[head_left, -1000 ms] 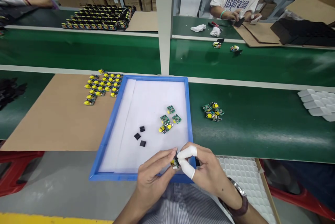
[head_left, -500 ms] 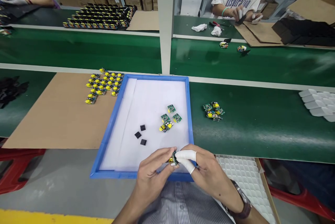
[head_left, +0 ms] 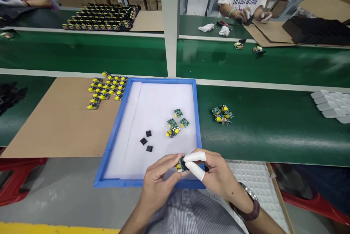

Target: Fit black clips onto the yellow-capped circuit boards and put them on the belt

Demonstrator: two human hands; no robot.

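My left hand (head_left: pixel 160 177) pinches a small green circuit board (head_left: pixel 181 165) with a yellow component, over the near edge of the blue-rimmed tray (head_left: pixel 111 150). My right hand (head_left: pixel 216 172), with white finger cots on thumb and forefinger, closes on the board's right side. Something dark shows by those fingertips, too small to make out. Inside the tray lie three black squares (head_left: pixel 143 141) at the left. Several more circuit boards (head_left: pixel 172 123) with yellow parts rest beyond my hands.
Rows of yellow-topped boards (head_left: pixel 106 88) stand on cardboard (head_left: pixel 54 124) at left. Another cluster of boards (head_left: pixel 222 114) lies on the green bench at right, with white trays (head_left: pixel 330 106) farther over. Across the green conveyor (head_left: pixel 109 55), two people work. A post (head_left: pixel 171 26) rises behind the tray.
The board has turned slightly, so more of its green face shows. My right thumb and forefinger have spread a little along it. On the conveyor, boards have shifted right.
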